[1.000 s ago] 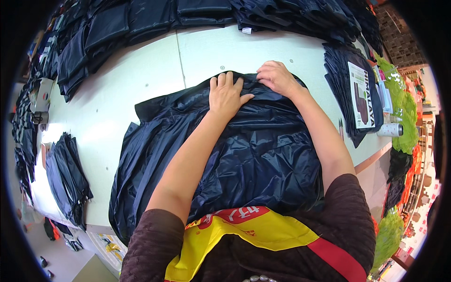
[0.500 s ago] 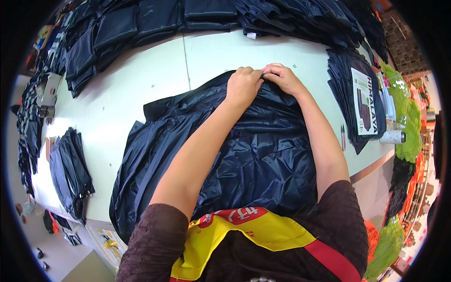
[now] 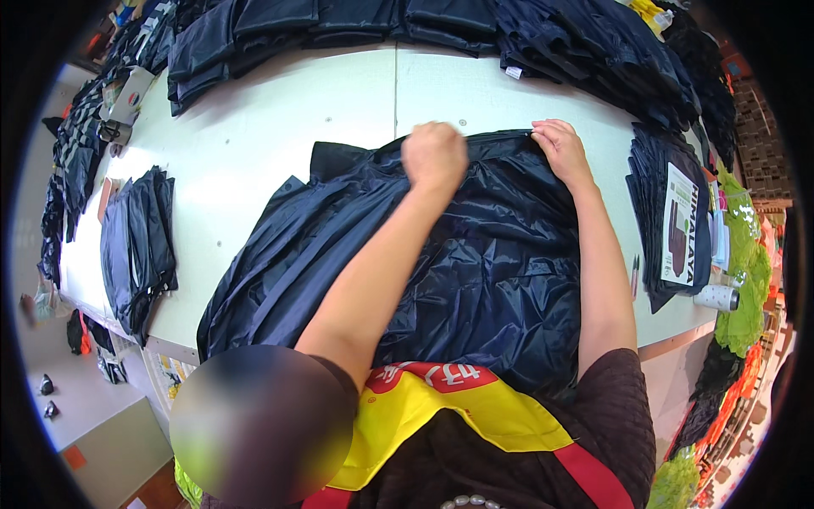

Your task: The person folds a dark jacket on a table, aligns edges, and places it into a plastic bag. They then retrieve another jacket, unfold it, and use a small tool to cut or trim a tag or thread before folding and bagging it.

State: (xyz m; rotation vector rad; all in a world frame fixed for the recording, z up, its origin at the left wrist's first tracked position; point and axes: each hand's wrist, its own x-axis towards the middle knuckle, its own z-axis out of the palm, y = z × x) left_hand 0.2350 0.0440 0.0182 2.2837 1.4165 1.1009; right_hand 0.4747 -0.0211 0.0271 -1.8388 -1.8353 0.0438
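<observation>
Pale surface (image 3: 254, 127) carries dark stacks (image 3: 356, 17) along its far side, with the dark cloth (image 3: 483, 263) spread and creased at near centre, between a left pile (image 3: 140, 254) and a right pile (image 3: 653, 204). Side by side half a second ago, the hands now stand apart, so the cloth's far edge runs straighter between them. The left hand (image 3: 434, 157) is curled there, its hold impossible to tell; the right hand (image 3: 561, 151) pinches the edge narrowly near its right end.
</observation>
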